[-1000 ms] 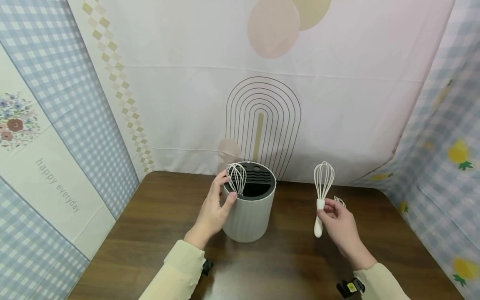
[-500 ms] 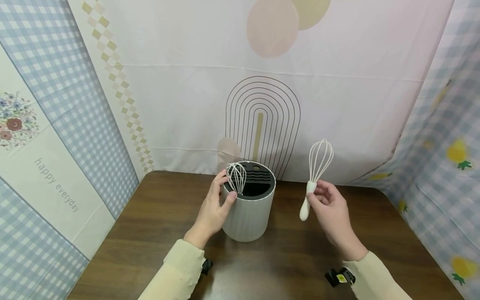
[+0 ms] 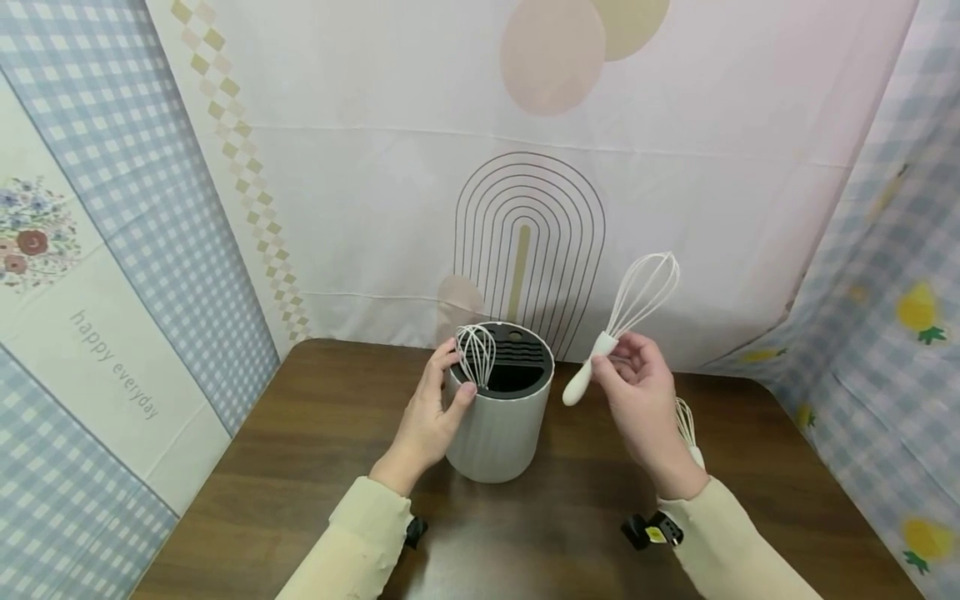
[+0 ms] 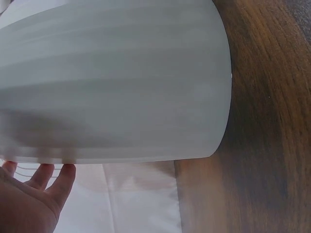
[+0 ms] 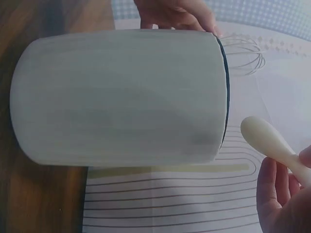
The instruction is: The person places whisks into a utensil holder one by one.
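A whisk (image 3: 619,321) with a white handle is pinched between the thumb and fingers of my right hand (image 3: 639,400), raised right of the utensil holder. It tilts, wires up to the right, handle end toward the holder; in the right wrist view its handle (image 5: 269,141) is near the holder's rim. My left hand (image 3: 426,417) rests with spread fingers and thumb against the upper left side of the pale ribbed utensil holder (image 3: 497,442). Inside the holder's front opening stands another whisk (image 3: 476,354), wires up, its handle hidden. In the left wrist view, fingers (image 4: 62,184) touch the holder wall.
Behind my right wrist a further whisk (image 3: 687,429) lies on the brown wooden table (image 3: 315,467), partly hidden. The holder's black top (image 3: 513,350) has slots at the back and a larger opening in front. A printed cloth (image 3: 360,208) hangs behind the table.
My right hand has lifted the whisk and carried it left toward the holder, tilting it further. The whisk on the table has come into fuller view. My left hand stays on the holder.
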The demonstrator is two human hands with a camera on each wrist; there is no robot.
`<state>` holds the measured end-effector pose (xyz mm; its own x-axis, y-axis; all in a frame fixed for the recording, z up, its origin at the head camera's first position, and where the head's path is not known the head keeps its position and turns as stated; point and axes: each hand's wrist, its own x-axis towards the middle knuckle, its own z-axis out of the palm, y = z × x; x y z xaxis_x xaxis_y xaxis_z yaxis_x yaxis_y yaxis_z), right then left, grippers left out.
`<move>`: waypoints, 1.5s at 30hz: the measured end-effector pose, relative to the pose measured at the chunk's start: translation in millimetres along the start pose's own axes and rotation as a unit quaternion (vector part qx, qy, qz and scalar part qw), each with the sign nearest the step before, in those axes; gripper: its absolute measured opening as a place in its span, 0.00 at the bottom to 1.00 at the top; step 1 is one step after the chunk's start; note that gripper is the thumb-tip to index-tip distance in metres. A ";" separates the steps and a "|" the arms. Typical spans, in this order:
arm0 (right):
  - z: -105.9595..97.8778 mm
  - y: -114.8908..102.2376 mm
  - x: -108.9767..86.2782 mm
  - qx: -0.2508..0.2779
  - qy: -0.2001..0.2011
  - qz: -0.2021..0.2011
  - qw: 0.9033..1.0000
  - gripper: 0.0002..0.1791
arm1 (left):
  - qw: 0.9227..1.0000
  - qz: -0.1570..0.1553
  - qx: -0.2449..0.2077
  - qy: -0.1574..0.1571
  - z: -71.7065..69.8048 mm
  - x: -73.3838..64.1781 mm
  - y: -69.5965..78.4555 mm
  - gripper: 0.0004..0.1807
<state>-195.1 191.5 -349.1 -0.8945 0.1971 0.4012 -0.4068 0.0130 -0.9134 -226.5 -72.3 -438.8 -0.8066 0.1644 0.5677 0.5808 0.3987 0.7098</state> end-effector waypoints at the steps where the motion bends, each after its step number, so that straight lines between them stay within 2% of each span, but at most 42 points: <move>1: 2.1 -0.1 0.6 0.006 0.002 0.000 1.000 0.20 | 1.000 0.000 0.000 0.000 0.2 0.0 0.3 0.27; 7: 12.5 0.6 4.2 0.032 0.014 0.011 0.999 0.19 | 1.000 0.000 0.000 0.002 1.2 -0.2 0.0 0.26; 12: 19.3 1.2 6.2 0.045 0.020 0.001 0.999 0.18 | 1.000 0.003 0.000 0.005 0.8 -0.2 0.1 0.26; 25: 34.6 4.1 4.3 0.058 -0.010 -0.003 0.998 0.18 | 1.000 0.006 -0.002 0.004 1.2 -0.4 1.9 0.26; 36: 47.6 10.6 0.7 -0.030 -0.061 -0.006 0.998 0.18 | 1.000 0.006 -0.001 0.003 0.9 -0.9 2.6 0.25; 42: 52.3 8.9 -2.0 -0.083 -0.089 -0.021 0.992 0.22 | 1.000 0.009 0.004 0.003 0.9 -0.2 0.8 0.25; 45: 56.2 -1.7 -7.3 -0.110 -0.113 -0.041 0.987 0.24 | 1.000 0.007 0.004 0.001 1.4 -0.2 -0.9 0.26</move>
<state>-198.2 134.9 -346.7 -0.8890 -0.0372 0.4564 -0.4515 0.2367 -0.8603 -227.0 -71.5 -440.1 -0.7979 0.1680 0.5789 0.5914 0.4041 0.6978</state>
